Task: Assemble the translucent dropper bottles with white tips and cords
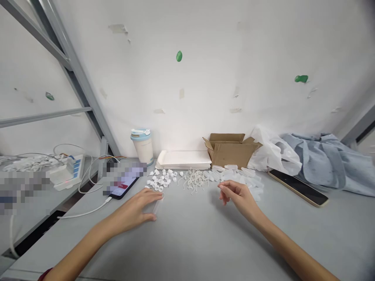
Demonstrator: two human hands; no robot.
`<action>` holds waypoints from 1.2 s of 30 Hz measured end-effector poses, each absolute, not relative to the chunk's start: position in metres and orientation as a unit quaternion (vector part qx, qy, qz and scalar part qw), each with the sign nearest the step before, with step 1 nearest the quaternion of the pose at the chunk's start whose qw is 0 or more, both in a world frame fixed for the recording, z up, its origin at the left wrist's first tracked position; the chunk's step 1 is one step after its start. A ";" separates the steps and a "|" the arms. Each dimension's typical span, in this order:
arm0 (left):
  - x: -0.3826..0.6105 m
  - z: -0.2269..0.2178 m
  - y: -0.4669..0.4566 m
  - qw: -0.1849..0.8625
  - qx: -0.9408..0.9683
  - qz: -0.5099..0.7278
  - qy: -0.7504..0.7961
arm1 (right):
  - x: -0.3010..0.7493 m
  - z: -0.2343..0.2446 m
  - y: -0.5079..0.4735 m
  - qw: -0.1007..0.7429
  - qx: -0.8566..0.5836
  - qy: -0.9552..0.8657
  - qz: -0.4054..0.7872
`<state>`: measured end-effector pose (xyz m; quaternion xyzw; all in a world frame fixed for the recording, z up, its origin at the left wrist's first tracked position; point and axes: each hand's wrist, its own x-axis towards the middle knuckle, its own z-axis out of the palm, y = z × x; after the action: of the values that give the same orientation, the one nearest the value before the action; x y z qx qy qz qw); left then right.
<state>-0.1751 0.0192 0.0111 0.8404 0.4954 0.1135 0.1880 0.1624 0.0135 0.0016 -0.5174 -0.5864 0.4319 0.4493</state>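
My left hand (143, 207) lies on the grey table (193, 242), fingers wrapped round a small clear plastic tube (157, 203) that lies flat. My right hand (236, 195) hovers just above the table with its fingertips pinched together; what they hold is too small to make out. Beyond the hands lie three heaps: small white caps (160, 180) on the left, thin white curved pieces (195, 179) in the middle, and clear plastic tubes (243, 177) on the right, nearest my right hand.
At the back stand a white cup with a blue lid (142, 146), a stack of white sheets (184, 159) and an open cardboard box (231, 150). A charging phone (123, 186) lies left, another phone (297, 187) right, by a blue cloth (325, 160). A power strip (67, 171) sits far left.
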 end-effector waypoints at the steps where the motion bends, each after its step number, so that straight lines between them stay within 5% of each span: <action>1: -0.175 0.011 0.020 0.188 0.841 0.108 0.495 | 0.162 0.001 0.013 0.447 -0.518 -0.587 0.433; 21: -0.172 -0.015 0.018 0.148 0.845 0.170 0.485 | 0.199 0.013 0.027 0.527 -0.564 -0.586 0.246; 30: -0.175 -0.014 0.027 0.152 0.848 0.169 0.478 | 0.191 0.002 0.029 0.442 -0.580 -0.660 0.180; 36: -0.133 0.011 0.038 0.144 0.870 0.176 0.438 | 0.189 -0.012 0.031 0.312 -0.553 -0.768 0.086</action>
<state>-0.1326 0.0377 0.0110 0.8698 0.4377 0.1761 0.1444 0.1886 0.0314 -0.0118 -0.5528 -0.7679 0.0862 0.3121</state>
